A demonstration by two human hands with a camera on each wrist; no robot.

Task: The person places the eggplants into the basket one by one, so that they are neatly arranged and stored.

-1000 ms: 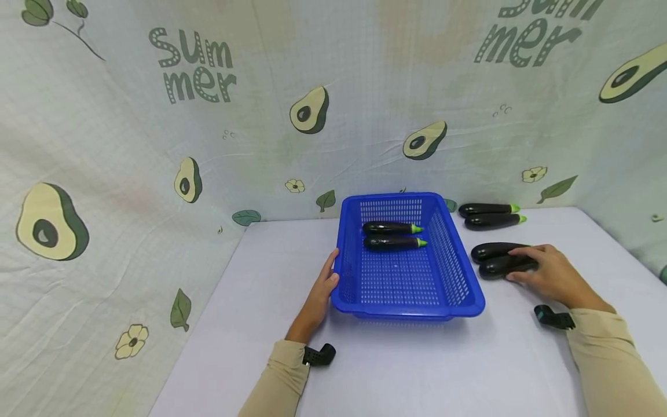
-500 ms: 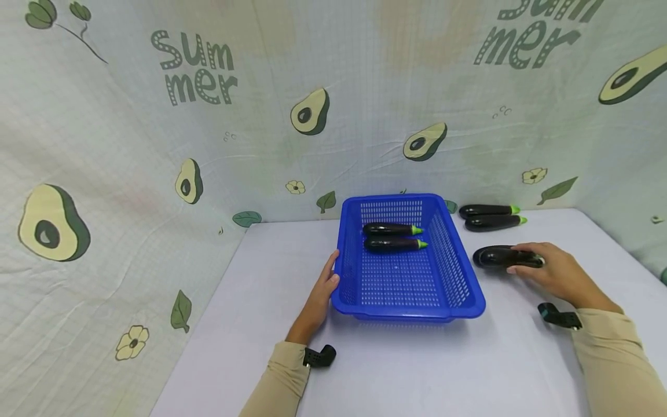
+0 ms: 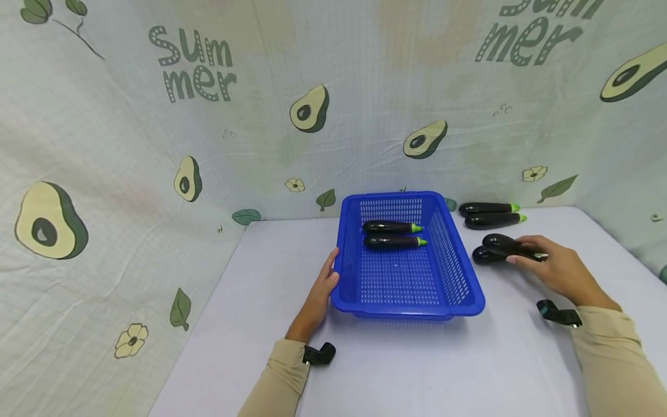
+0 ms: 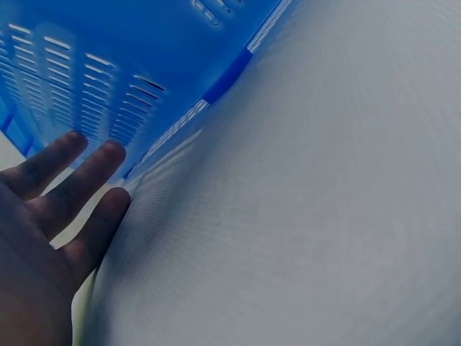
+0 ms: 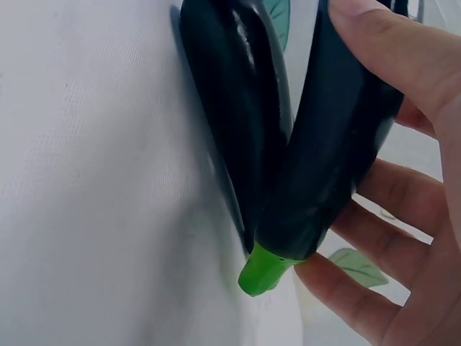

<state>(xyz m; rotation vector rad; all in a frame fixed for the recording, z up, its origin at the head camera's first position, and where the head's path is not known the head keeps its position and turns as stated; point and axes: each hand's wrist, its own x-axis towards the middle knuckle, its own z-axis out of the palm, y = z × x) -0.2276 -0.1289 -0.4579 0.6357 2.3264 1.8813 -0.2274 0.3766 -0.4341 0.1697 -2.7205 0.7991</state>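
My right hand (image 3: 565, 272) grips a dark, glossy eggplant (image 3: 503, 242) with a green stem end, thumb on one side and fingers on the other. It is raised a little and overlaps a second eggplant (image 3: 487, 255) lying on the table. In the right wrist view, the gripped eggplant (image 5: 335, 151) leans against or over the other eggplant (image 5: 234, 94); contact is hard to judge. At the left side of a blue plastic basket (image 3: 409, 311), my left hand (image 3: 318, 295) rests with extended fingers. Its fingertips (image 4: 112, 153) meet the slotted basket wall (image 4: 166, 43).
Inside the basket lie two eggplants (image 3: 391, 242), stems to the right. Another pair of eggplants (image 3: 490, 220) lies at the table's back, right of the basket. A printed cloth (image 3: 365, 162) hangs behind the white table (image 3: 391, 370).
My right hand has taken hold of the nearer of two side-by-side eggplants, lifted it and shifted it away from me over the other one. The left hand and basket stay in place.
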